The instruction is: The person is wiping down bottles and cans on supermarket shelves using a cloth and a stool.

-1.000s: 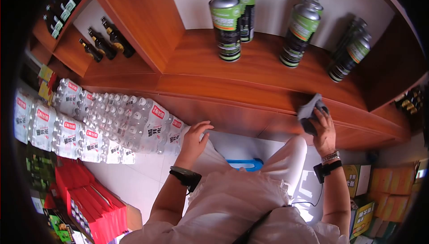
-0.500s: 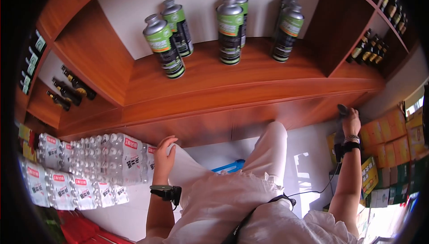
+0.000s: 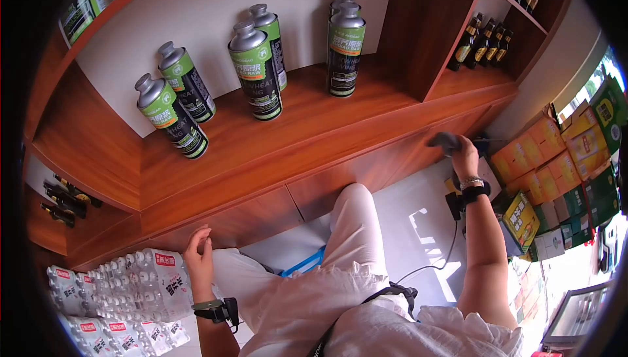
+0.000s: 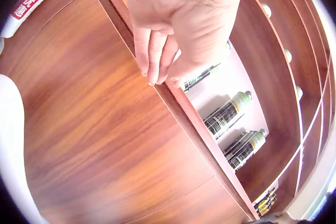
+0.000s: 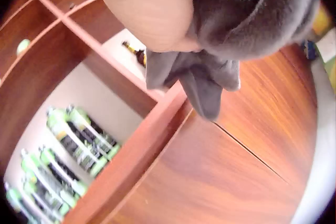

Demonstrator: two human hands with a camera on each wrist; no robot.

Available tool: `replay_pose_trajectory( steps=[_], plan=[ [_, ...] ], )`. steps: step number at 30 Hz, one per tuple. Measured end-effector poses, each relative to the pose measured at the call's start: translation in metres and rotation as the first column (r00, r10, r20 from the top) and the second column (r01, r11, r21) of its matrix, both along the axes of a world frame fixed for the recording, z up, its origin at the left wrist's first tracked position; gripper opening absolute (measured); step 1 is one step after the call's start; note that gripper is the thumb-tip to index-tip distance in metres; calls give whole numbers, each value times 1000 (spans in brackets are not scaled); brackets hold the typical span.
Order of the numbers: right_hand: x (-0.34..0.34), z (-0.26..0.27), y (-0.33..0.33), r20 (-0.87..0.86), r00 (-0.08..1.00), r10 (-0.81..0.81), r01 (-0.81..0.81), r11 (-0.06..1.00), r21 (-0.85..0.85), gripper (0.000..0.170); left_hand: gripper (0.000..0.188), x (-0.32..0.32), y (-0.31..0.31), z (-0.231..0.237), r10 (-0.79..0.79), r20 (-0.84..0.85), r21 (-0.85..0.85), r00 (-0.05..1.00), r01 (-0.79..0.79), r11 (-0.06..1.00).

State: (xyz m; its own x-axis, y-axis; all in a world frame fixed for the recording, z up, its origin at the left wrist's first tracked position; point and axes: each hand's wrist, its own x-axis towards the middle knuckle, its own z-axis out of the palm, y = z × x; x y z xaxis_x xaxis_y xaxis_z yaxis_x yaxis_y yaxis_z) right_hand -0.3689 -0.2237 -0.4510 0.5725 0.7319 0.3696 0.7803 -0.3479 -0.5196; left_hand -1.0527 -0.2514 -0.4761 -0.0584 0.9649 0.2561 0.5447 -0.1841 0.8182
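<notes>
My right hand [image 3: 465, 159] grips a bunched grey cloth [image 3: 445, 141] in front of the wooden cabinet's lower doors, toward their right end. In the right wrist view the cloth [image 5: 210, 85] hangs in folds below the fist, its lower corner overlapping the cabinet front. My left hand [image 3: 199, 259] holds nothing; its fingers are loosely bent beside the packs of water bottles [image 3: 147, 285]. From the left wrist, those fingers [image 4: 153, 58] overlap the ledge. Green and black metal cans [image 3: 255, 72] stand in pairs on the shelf [image 3: 307, 111] above.
Dark bottles [image 3: 481, 43] fill compartments at the right, and more dark bottles [image 3: 65, 200] are at the left. Stacked cartons [image 3: 533, 154] stand by the right wall. A blue plastic item [image 3: 304, 263] lies on the floor by the knees. A cable [image 3: 435, 265] trails from the right wrist.
The head view has turned right, so the cans appear farther left. My right hand carried the cloth off the shelf edge, down past the cabinet's right end, then back up to the doors.
</notes>
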Motion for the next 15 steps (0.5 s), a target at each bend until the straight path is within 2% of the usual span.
replay_pose_trajectory(
  steps=[1,2,3,4,5,6,7,8,9,10,11,13,15],
  plan=[
    [-12,4,3,104,983,154,-165,980,109,35,21,0,4,1,6,26,2,1000,-6,1000],
    [-31,17,10,118,975,186,-201,970,132,39,19,-2,9,-1,22,35,27,999,-23,999],
    [-56,30,17,115,968,221,-243,941,236,42,18,-8,13,-4,37,44,45,998,-38,998],
    [-70,32,28,172,933,317,-355,891,283,50,16,-10,15,-6,48,50,59,998,-51,997],
    [-106,50,28,237,893,384,-439,861,258,56,15,-6,20,-2,45,51,90,998,-49,995],
    [-130,55,31,192,852,486,-516,842,158,62,14,-1,25,4,41,49,119,998,-46,992],
    [-138,34,46,254,784,567,-608,783,131,60,12,3,31,10,37,46,149,998,-43,988],
    [-152,22,57,323,680,658,-717,689,104,58,11,7,38,10,24,45,167,999,-31,985],
    [-169,16,64,267,562,783,-818,573,43,57,11,13,44,13,11,40,166,999,-18,986],
    [-184,-1,70,261,512,818,-838,543,-58,58,11,21,49,16,1,32,162,999,-7,987],
    [-201,2,69,281,550,786,-805,589,-72,60,11,28,53,19,-7,22,158,1000,4,987],
    [-196,5,72,192,577,794,-798,598,-72,61,12,39,60,28,-15,-44,154,999,22,988],
    [-174,-1,79,242,608,756,-764,640,-81,61,12,46,64,35,-27,-78,154,997,39,987]
  ],
)
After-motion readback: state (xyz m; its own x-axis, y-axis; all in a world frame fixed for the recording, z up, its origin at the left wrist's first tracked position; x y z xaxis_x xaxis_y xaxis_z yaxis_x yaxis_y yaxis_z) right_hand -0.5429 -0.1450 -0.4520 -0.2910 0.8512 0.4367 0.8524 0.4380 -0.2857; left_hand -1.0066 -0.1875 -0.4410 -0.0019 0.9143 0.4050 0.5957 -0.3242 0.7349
